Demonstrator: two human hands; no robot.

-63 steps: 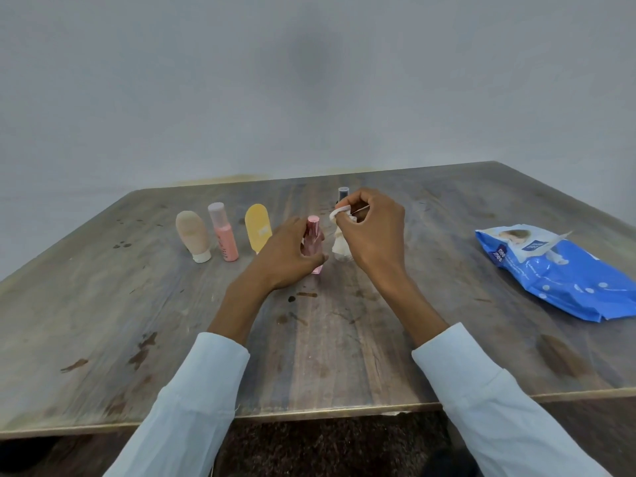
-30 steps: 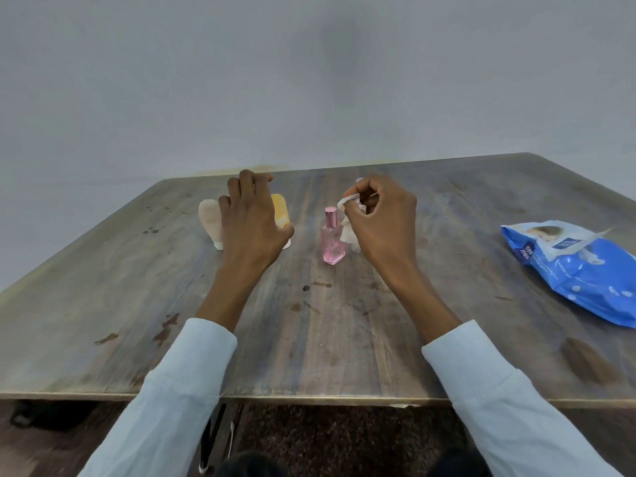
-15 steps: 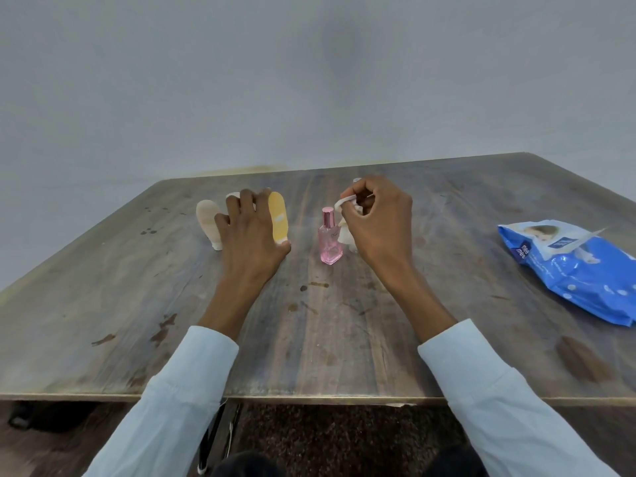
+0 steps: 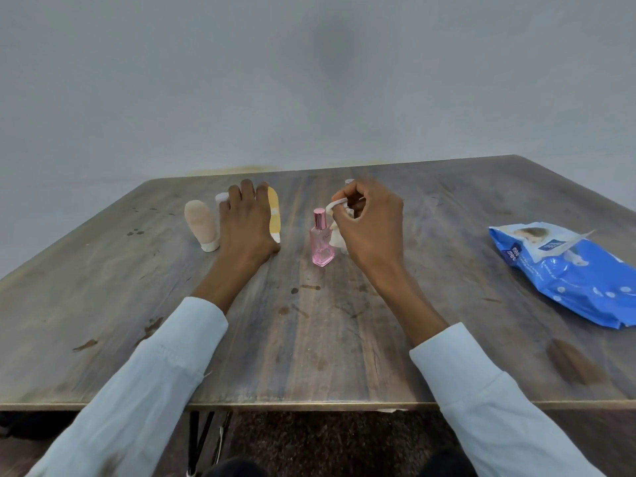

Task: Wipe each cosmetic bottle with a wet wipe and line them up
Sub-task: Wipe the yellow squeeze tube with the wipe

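A pink perfume bottle (image 4: 322, 243) is shown upright mid-worktop (image 4: 309, 339). Just beside it, a white wet wipe (image 4: 337, 220) is pinched in the right hand (image 4: 370, 228). The left hand (image 4: 246, 227) is laid open-fingered against the yellow tube (image 4: 274, 215), near the beige tube (image 4: 201, 225). The blue wipes pack (image 4: 568, 270) is seen well apart.

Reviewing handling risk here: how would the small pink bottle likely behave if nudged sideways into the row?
The pink bottle looks like clear glass, so probably rigid, fairly heavy for its size and breakable. It stands upright, tall over a narrow base, with a metallic cap on top; a push near the cap would likely tip it. Pushed low, it should slide on the smooth wooden table.
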